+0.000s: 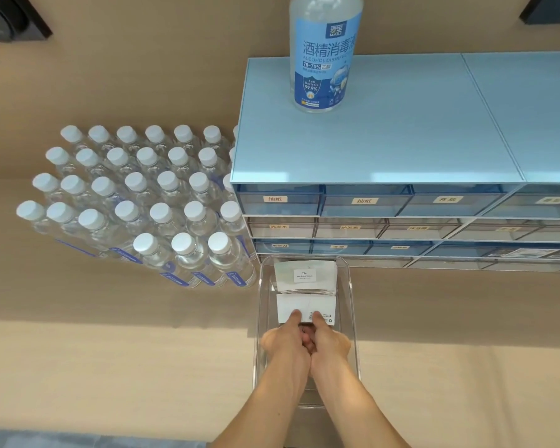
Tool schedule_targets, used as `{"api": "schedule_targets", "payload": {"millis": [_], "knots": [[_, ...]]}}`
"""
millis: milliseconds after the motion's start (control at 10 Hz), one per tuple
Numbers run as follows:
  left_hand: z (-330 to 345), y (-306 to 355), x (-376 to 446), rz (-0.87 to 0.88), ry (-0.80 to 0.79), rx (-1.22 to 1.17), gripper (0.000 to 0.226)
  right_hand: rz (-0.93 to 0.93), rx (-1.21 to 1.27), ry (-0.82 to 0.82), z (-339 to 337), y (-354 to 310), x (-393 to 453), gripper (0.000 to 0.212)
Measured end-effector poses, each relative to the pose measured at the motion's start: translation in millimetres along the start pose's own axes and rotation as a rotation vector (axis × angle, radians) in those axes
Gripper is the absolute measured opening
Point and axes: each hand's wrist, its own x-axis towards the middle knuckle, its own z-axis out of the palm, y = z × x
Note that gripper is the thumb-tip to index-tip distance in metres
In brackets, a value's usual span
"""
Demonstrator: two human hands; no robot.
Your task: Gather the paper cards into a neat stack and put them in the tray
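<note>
A stack of white paper cards (305, 308) lies inside the clear plastic tray (351, 305), in its middle part. Both hands meet at the stack's near edge: the left hand (285, 342) and right hand (328, 341) are pressed side by side, each with a thumb flat on top of the cards and the other fingers curled underneath, pinching the stack. In the tray's far end sits a second stack of cards (305, 275), whose top label starts with "The"; the smaller print is too fine to read. Just beyond the tray stands a blue drawer cabinet (401, 140), its drawers labelled in Chinese. On the cabinet's top stands a disinfectant bottle (324, 53) reading "ALCOHOL DISINFECT…", "70–75%" and "99.9%". Left of the tray, white-capped water bottles (136, 202) stand in rows.
</note>
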Motion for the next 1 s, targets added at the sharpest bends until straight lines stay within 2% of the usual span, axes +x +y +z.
{"api": "schedule_targets", "payload": {"millis": [500, 800, 900, 1000], "knots": [[-5.1, -7.7, 1.9, 0.166, 0.001, 0.222, 0.043, -0.086, -0.214, -0.009, -1.0, 6.0, 4.1, 0.047], [-12.8, -2.1, -14.0, 0.183, -0.043, 0.299, 0.042, -0.094, -0.255, -0.103, -8.6, 3.0, -11.9, 0.039], [-20.2, -0.4, -21.9, 0.186, -0.106, 0.267, 0.041, -0.161, -0.293, -0.150, -19.3, 2.5, -20.0, 0.040], [-32.0, 8.7, -44.8, 0.190, -0.163, 0.288, 0.035, -0.275, -0.372, -0.201, -31.8, -0.5, -40.7, 0.024]]}}
